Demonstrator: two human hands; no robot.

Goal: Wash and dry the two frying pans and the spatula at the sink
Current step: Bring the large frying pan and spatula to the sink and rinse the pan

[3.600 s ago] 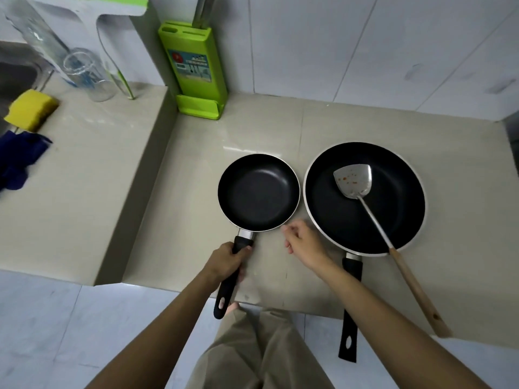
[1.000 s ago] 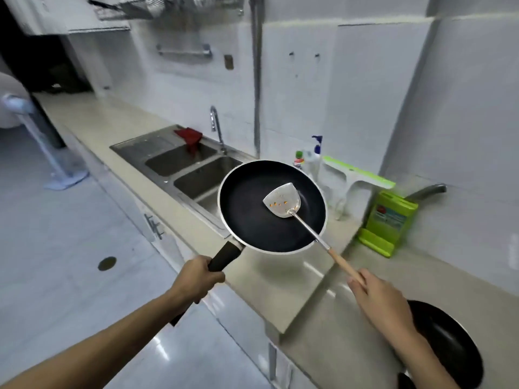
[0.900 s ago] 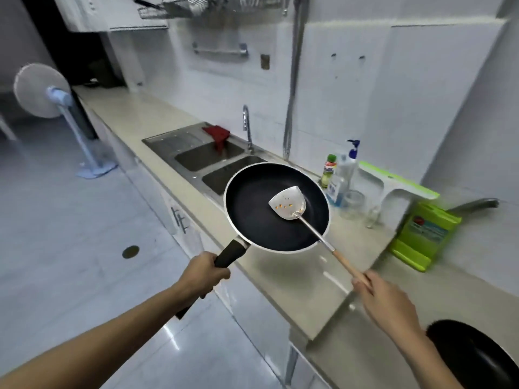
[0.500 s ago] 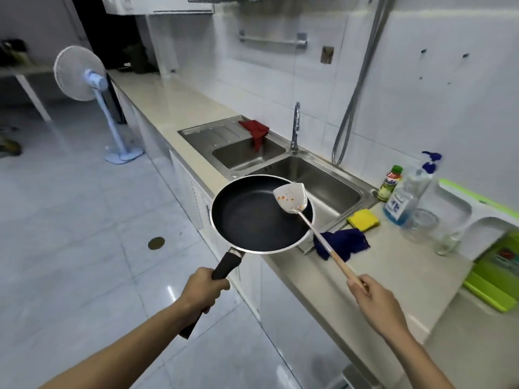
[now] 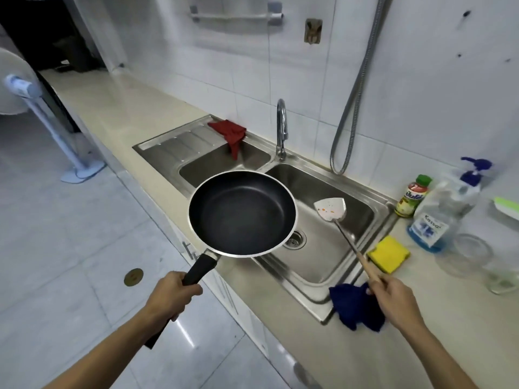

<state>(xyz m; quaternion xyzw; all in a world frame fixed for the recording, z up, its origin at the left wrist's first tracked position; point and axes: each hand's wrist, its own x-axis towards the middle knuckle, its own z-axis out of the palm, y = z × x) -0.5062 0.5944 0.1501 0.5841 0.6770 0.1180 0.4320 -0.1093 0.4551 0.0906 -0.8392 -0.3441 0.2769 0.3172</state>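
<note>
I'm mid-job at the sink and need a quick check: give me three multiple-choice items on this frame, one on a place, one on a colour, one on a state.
1. Where is the spatula blade?
A. Inside the frying pan
B. Over the right sink basin
C. On the counter

2. What colour is the sponge beside the sink?
A. Yellow
B. Red
C. Green

3. What is the left hand doing?
A. Hanging free
B. Pressing the counter
C. Gripping the frying pan handle

Answers:
1 B: the blade hangs above the steel basin, clear of the pan.
2 A: it lies yellow on the counter near the blue cloth.
3 C: the fingers curl round the black handle while the right hand holds the spatula.
</note>
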